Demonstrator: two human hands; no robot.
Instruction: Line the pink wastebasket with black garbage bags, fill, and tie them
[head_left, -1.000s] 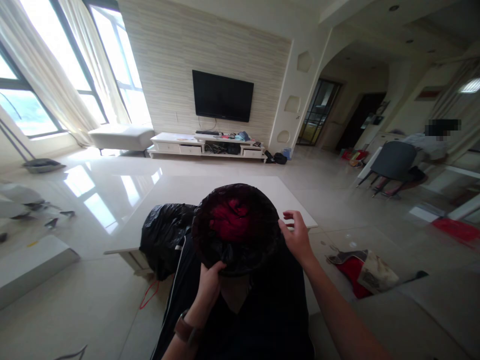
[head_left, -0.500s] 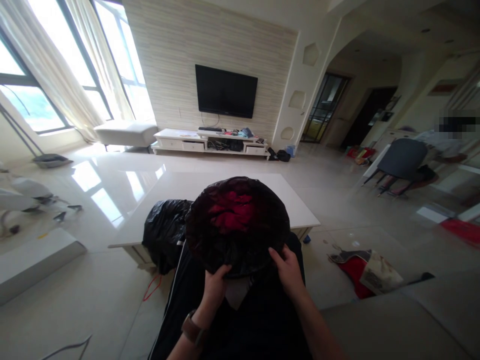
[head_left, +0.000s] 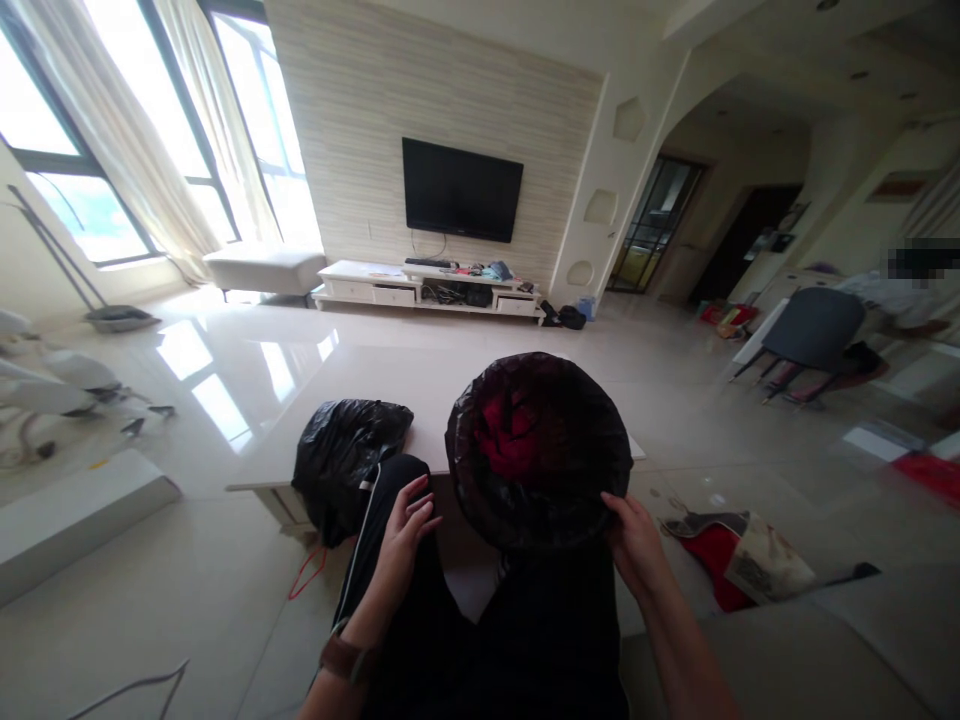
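A round bin-like container lined with a black plastic bag (head_left: 555, 500) stands tilted at my knees, its wide mouth facing me. Something red (head_left: 510, 430) shows inside, too dark to name. My right hand (head_left: 634, 530) pinches the bag's rim at the lower right. Away from the rim, my left hand (head_left: 409, 520) is held over my left thigh with its fingers apart and nothing in them. Left of my knee, a second black plastic bag (head_left: 345, 460) rests at the edge of the white table (head_left: 300, 400), with a red string (head_left: 306, 575) hanging below it.
A red and beige cloth bag (head_left: 739, 560) lies on the floor to the right, by a grey sofa (head_left: 847, 640). A long white box (head_left: 90, 520) is at the left. Far right, a person sits beyond a grey chair (head_left: 814, 325).
My left hand has let go of the rim and moved left, its fingers spreading. The lined container has shifted right with my right hand still on it. The view has turned slightly.
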